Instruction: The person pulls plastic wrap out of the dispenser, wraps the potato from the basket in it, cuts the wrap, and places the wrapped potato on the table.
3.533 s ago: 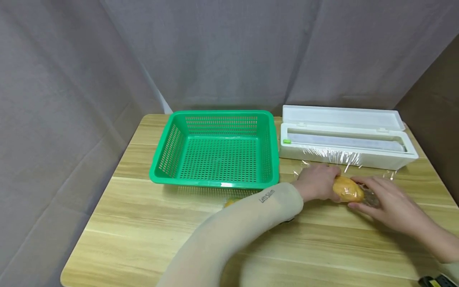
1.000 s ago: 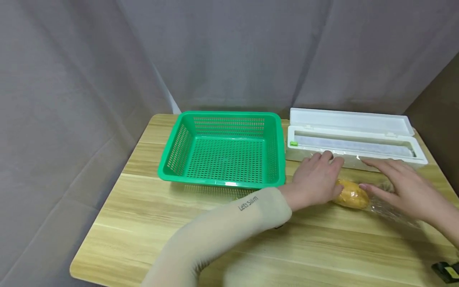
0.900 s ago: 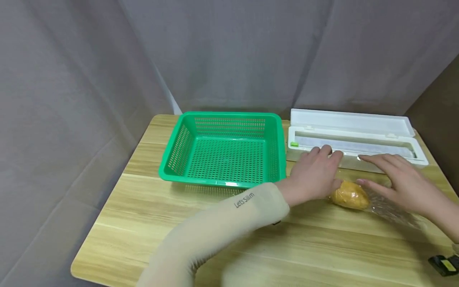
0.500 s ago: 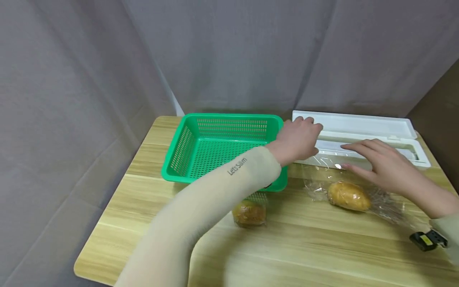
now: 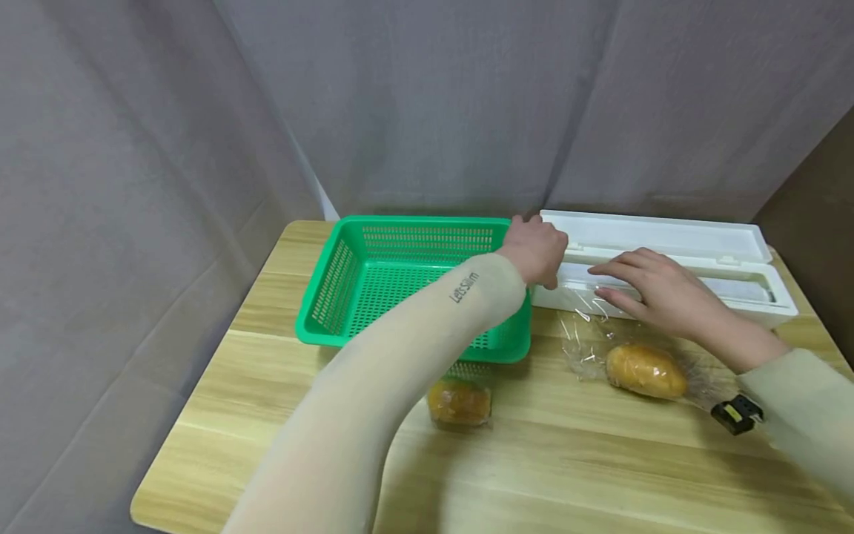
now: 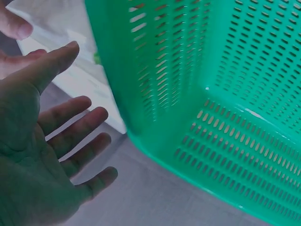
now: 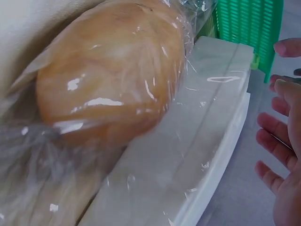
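Note:
A golden bread roll (image 5: 646,371) lies under clear cling film (image 5: 587,345), which stretches from the white cling film box (image 5: 754,300). In the right wrist view the bread roll (image 7: 113,70) fills much of the picture, glossy with film. My left hand (image 5: 536,251) hovers at the left end of the box, beside the green basket's right rim. Its fingers are spread and hold nothing in the left wrist view. Over the front of the box is my right hand (image 5: 660,291), fingers loosely bent and apart, holding nothing. The left hand hides the green slide cutter in the head view; the left wrist view shows the cutter (image 6: 97,58).
A green perforated basket (image 5: 313,330) stands left of the box. In front of it lies a second film-wrapped bread roll (image 5: 459,403), close to the left sleeve. The box lid (image 5: 657,236) is raised at the back. Grey curtain (image 5: 427,104) hangs behind the wooden table (image 5: 220,423).
Both hands have left the wrapped bread roll. The left hand moved up and left to the box's left end; the right hand followed leftward. The second bread roll came out from behind the left arm.

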Tool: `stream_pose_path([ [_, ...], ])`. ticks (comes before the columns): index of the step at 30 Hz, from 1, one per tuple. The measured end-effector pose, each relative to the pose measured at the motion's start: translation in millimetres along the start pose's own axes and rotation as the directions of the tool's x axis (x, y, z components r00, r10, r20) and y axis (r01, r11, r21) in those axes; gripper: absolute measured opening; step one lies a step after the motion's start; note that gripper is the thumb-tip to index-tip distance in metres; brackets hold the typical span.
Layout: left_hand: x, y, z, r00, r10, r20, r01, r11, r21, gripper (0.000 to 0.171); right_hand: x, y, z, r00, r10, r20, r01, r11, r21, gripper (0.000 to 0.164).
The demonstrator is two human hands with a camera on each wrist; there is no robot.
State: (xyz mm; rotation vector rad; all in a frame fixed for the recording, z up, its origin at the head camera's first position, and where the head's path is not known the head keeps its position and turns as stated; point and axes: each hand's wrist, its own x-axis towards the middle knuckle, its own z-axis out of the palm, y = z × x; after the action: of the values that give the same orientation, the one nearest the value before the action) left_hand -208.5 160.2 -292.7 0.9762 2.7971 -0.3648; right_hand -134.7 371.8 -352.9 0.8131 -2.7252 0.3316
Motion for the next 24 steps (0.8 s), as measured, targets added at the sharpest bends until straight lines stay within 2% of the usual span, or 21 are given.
stream_pose_path([
  [4,2.4,0.7,10.8,1.0,0.005,-0.004,-0.005,1.0,0.021,0.048,5,1,12,0.999,-0.022,-0.039,0.022,1.0,0.022,0.028],
  [9,4.1,2.2,22.8,1.0,0.015,-0.027,-0.014,0.999,0.039,0.049,8,-1,21,0.998,0.0,-0.068,0.004,0.998,0.055,0.024],
  [17,7.7,-2.9,39.9,0.998,0.013,-0.064,-0.009,0.997,0.07,0.051,17,-10,32,0.998,0.027,-0.064,-0.021,0.995,0.102,0.021],
  [24,12.5,-3.0,48.9,0.999,-0.002,-0.052,0.006,0.998,0.063,0.057,26,-12,41,0.996,0.027,-0.079,-0.014,0.989,0.15,0.021],
])
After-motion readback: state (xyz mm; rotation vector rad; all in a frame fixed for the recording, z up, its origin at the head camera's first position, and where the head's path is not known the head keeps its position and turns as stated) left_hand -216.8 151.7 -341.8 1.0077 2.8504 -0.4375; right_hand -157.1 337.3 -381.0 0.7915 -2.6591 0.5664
